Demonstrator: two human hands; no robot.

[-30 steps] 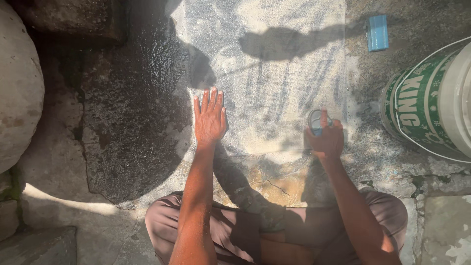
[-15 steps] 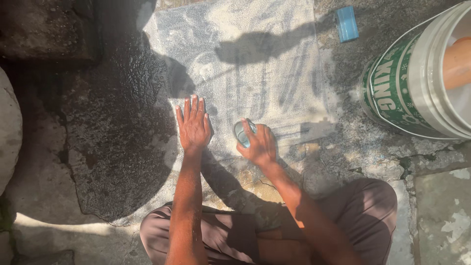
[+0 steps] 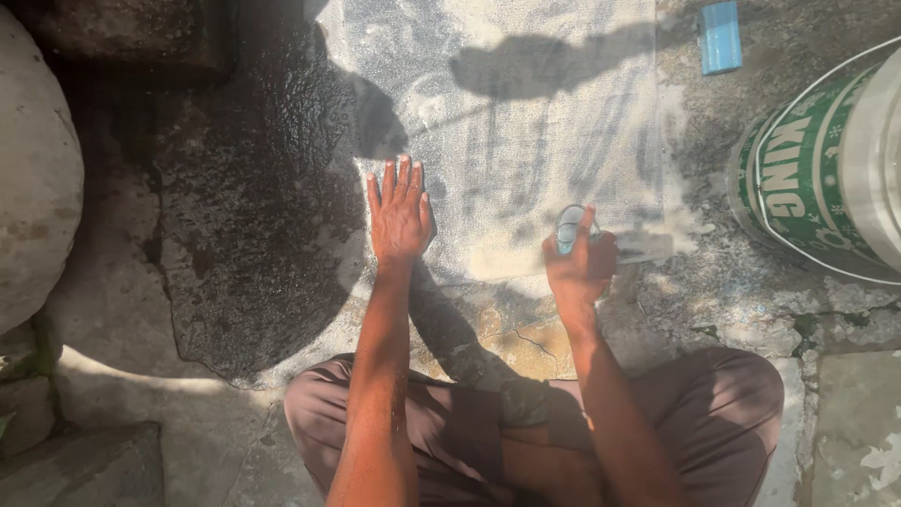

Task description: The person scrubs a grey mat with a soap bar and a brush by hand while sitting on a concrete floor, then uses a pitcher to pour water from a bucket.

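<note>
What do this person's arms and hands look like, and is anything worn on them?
Both arms are bare up to the frame's edge: no sleeves, gloves, watch or rings show. The left hand and right hand are bare too. Brownish trousers cover the legs.

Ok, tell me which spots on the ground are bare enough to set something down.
Bare wet stone lies left of the left hand, between the soapy cloth and the round stone. The cloth's far middle, beyond both hands, is open too. It is crowded on the right: the right hand grips a small brush, with the bucket and blue soap bar close by.
</note>
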